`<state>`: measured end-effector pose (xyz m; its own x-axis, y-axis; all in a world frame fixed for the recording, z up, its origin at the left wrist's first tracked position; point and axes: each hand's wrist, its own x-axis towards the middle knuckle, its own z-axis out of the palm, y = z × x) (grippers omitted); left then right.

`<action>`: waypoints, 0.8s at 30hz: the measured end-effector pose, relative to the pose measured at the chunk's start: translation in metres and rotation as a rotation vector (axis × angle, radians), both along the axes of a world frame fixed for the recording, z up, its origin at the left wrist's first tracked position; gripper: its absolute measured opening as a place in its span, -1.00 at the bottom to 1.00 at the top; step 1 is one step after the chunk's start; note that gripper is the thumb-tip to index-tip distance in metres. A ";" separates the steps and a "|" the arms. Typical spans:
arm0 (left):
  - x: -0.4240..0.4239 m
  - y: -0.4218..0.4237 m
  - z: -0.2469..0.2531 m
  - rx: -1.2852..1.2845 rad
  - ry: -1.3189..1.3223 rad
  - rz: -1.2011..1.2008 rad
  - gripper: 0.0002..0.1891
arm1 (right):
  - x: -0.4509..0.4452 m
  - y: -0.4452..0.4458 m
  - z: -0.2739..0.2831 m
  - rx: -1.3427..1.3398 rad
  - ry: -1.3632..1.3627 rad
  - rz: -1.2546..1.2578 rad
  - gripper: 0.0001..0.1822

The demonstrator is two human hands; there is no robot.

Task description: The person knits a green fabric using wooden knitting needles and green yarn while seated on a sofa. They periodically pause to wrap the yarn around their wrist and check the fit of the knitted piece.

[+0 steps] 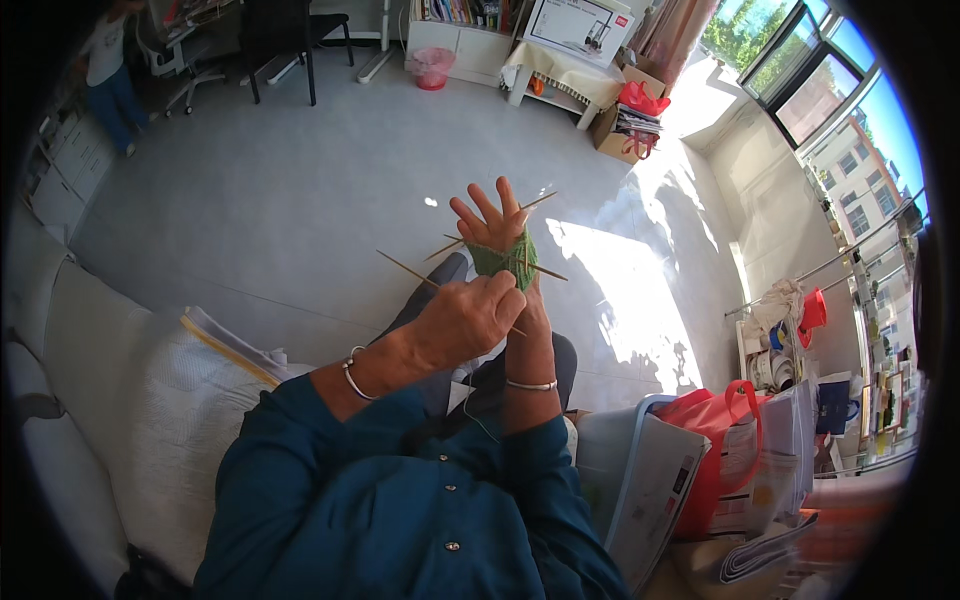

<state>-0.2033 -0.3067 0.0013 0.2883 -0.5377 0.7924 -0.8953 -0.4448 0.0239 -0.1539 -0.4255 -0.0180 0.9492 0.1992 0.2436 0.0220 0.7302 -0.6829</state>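
Observation:
A small piece of green knitting point(489, 259) sits around my right hand point(493, 217), whose fingers are spread above its edge. Several thin knitting needles point(547, 272) stick out of the knitting at different angles. My left hand point(480, 311) is closed just below, against the lower part of the knitting. Through that fist runs a loose-ended knitting needle point(405, 268), its tips showing on both sides. Green yarn point(469, 409) hangs down across my lap. The palm of the left hand is hidden, so its hold on the fabric is unclear.
At my right stand a light blue plastic bin point(611, 450), a flat box point(667, 480) and a red bag point(709, 427). A quilted cover point(172, 397) lies on the seat at left. Across the grey floor point(300, 172), a person point(112, 75) stands near a black chair point(277, 37).

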 end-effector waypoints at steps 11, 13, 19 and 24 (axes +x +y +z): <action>0.007 0.002 0.016 -0.031 -0.006 0.032 -0.77 | 0.007 0.011 0.046 -0.276 -0.172 -0.054 -0.14; 0.011 0.000 0.020 -0.063 -0.035 0.010 -0.76 | 0.012 0.009 0.051 -0.256 -0.141 -0.041 -0.14; 0.006 0.000 0.018 0.020 -0.174 -0.061 -0.75 | 0.017 0.022 0.073 -0.736 -0.147 -0.393 -0.10; 0.010 -0.003 0.024 -0.171 -0.073 0.028 -0.76 | 0.065 0.008 0.068 -0.886 0.055 -0.757 -0.44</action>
